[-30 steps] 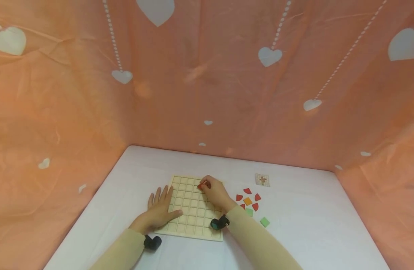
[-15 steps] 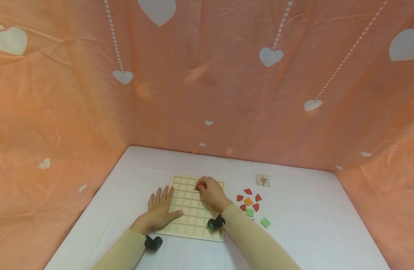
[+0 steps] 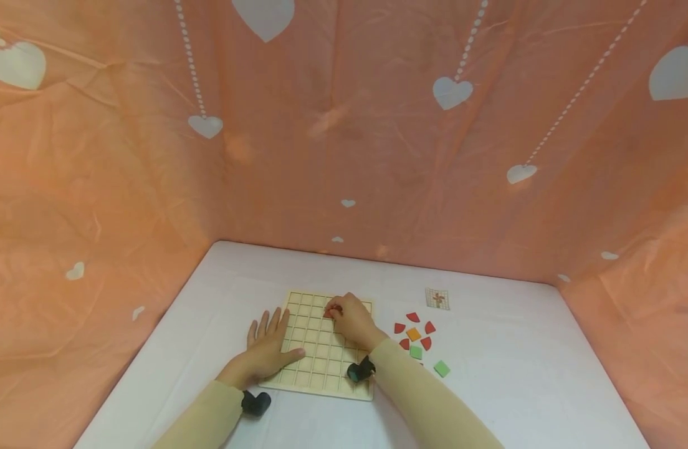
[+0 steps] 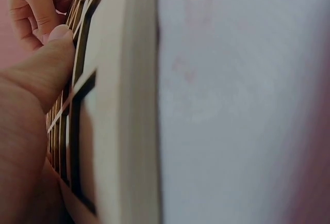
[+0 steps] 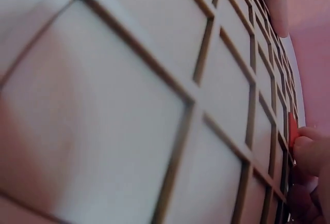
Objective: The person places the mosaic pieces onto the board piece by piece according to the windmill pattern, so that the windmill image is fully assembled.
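A wooden grid board point(image 3: 307, 365) lies on the white table, its square cells bounded by raised ridges. My left hand point(image 3: 268, 349) rests on the board's left edge with fingers spread; in the left wrist view its thumb point(image 4: 49, 64) lies over the grid. Over the upper middle of the board, my right hand point(image 3: 352, 319) pinches a red quarter-circle tile point(image 3: 328, 313) between thumb and fingers. That red tile point(image 5: 293, 131) touches or nearly touches the grid at the far side in the right wrist view; exact contact cannot be told.
Right of the board lie several red quarter-circle tiles point(image 3: 426, 343), an orange square tile point(image 3: 414, 335) and green square tiles point(image 3: 442, 368). Behind them is a small pattern card point(image 3: 437, 299). An orange curtain with white hearts point(image 3: 377, 156) surrounds the table.
My right hand has shifted slightly left with the red tile, which now sits lower at the board's surface. The left hand has stayed in place.
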{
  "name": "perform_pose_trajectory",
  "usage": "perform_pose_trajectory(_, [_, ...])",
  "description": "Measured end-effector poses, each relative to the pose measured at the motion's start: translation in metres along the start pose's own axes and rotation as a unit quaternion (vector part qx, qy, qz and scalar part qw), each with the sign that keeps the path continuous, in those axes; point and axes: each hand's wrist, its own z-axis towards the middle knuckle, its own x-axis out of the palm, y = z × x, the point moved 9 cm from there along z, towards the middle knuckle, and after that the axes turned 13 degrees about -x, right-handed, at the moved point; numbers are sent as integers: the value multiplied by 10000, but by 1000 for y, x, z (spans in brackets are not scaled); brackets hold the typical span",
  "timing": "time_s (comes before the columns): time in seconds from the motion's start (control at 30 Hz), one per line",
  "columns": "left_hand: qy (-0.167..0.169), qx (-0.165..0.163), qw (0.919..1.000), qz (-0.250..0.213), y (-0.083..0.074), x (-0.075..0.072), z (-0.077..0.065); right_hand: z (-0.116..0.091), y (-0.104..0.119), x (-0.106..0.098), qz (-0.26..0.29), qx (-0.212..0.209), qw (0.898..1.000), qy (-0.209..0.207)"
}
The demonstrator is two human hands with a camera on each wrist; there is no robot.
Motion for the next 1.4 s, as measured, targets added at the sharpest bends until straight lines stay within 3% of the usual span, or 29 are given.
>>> perform_pose_trajectory(0.13, [-1, 29, 10000, 9, -3, 0, -2, -5, 2, -2, -54, -100, 9999, -10])
perform_pose_trajectory(0.43, [51, -27, 10000, -58, -6, 0, -2, -14, 10, -3, -993, -395, 9940, 245])
perform_pose_trajectory(0.53, [47, -22, 10000, -72, -4, 1, 0, -19, 11, -8, -1056, -363, 9933, 297])
perform_pose_trajectory(0.73, [25, -93, 10000, -2, -2, 0, 1, -40, -7, -41, -272, 93, 9995, -123])
perform_pose_trajectory(0.97, [67, -186, 9997, -153, -3, -5, -4, -84, -47, -90, 119, 922, 9929, -748])
perform_pose_trajectory(1.17, [32, -116, 9998, -182, -6, -4, -4, -125, -72, -116, 227, 1401, 9868, -786])
perform_pose_trajectory(1.4, [32, -94, 9999, -133, -4, -1, -2, -160, -94, -127, 173, 1882, 9796, -678])
